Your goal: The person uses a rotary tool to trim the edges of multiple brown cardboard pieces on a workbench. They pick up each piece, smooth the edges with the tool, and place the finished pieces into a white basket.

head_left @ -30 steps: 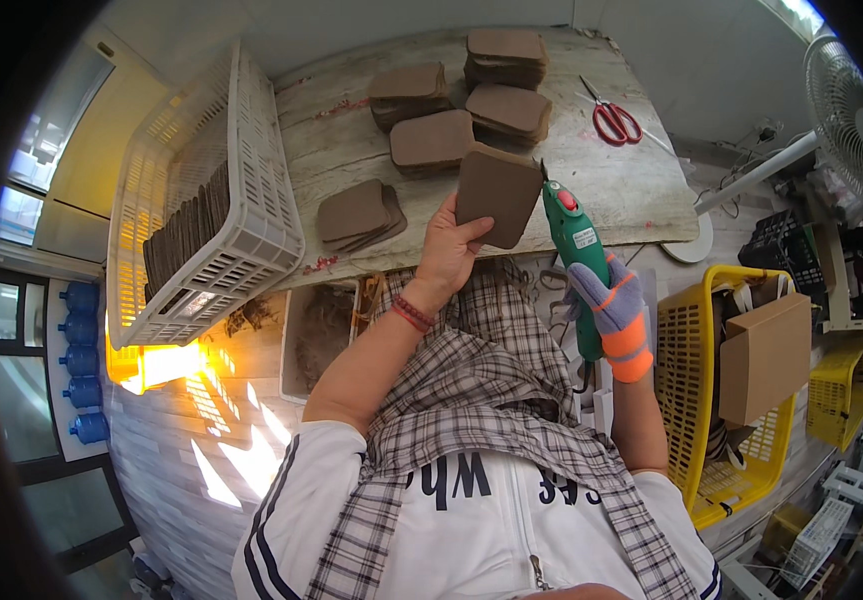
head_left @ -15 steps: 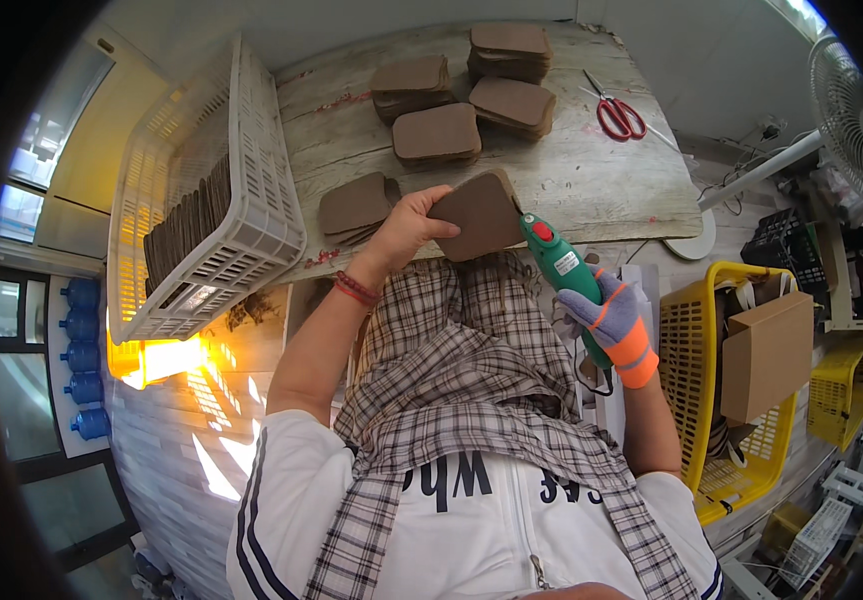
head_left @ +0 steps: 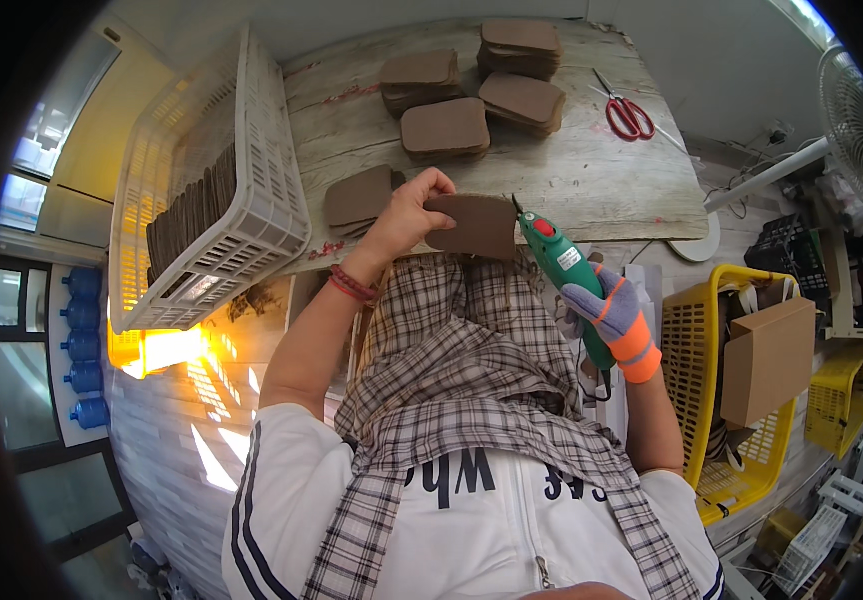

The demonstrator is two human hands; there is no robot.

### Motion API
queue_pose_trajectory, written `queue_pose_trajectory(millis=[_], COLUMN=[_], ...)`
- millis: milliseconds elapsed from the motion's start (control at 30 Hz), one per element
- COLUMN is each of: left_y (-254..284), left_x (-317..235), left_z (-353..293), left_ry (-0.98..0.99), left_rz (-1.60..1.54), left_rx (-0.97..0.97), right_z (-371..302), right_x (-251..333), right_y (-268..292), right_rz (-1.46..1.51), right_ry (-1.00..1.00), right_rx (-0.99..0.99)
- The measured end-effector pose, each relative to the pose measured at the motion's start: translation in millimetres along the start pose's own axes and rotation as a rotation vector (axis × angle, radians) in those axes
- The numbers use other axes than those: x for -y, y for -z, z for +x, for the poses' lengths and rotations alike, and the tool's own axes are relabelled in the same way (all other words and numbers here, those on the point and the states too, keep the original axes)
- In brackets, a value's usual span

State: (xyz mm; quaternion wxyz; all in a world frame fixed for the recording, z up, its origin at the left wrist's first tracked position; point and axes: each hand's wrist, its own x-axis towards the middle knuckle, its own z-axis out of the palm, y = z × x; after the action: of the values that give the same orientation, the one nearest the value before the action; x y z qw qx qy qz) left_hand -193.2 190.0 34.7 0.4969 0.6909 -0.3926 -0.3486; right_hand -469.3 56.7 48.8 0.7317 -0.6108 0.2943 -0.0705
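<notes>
My bare left hand (head_left: pixel 410 215) pinches a brown rounded-corner panel (head_left: pixel 473 226) by its left side, thumb on the face, above my lap at the table's near edge. My right hand (head_left: pixel 601 310), in a grey and orange glove, wraps round a green handheld power tool (head_left: pixel 561 258) with a red button and a cord. The tool's thin dark tip is at the panel's upper right corner; whether it touches, I cannot tell. Close by on the table lies a low stack of brown panels (head_left: pixel 359 200). Several taller stacks (head_left: pixel 444 127) stand farther back.
Red-handled scissors (head_left: pixel 629 118) lie on the worn wooden table (head_left: pixel 591 190) at right. A white crate (head_left: pixel 273 190) holding upright brown panels is at left. To the right are a yellow basket (head_left: pixel 686 375) with a cardboard box (head_left: pixel 769 360) and a white fan (head_left: pixel 856 125).
The panel in my left hand has tilted, so its face looks shorter. The tool has shifted slightly left and up, its tip now at the panel's upper right corner.
</notes>
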Motion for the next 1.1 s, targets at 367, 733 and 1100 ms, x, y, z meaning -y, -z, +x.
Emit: queue_pose_trajectory(millis=[367,733,1100], left_y=[10,-7,-9], left_x=[6,1,0], left_z=[1,-1,-9], left_ry=[0.012,0.097,0.117], left_rz=[-0.365,-0.219,-0.194], left_rx=[-0.096,0.064,0.254], right_z=[-1,3,20], right_x=[-8,-10,-4], right_y=[-2,-9,-27], right_rz=[-0.018,-0.1,-0.107], right_ry=[-0.058,-0.062,-0.011], right_rx=[0.048,0.033,0.093])
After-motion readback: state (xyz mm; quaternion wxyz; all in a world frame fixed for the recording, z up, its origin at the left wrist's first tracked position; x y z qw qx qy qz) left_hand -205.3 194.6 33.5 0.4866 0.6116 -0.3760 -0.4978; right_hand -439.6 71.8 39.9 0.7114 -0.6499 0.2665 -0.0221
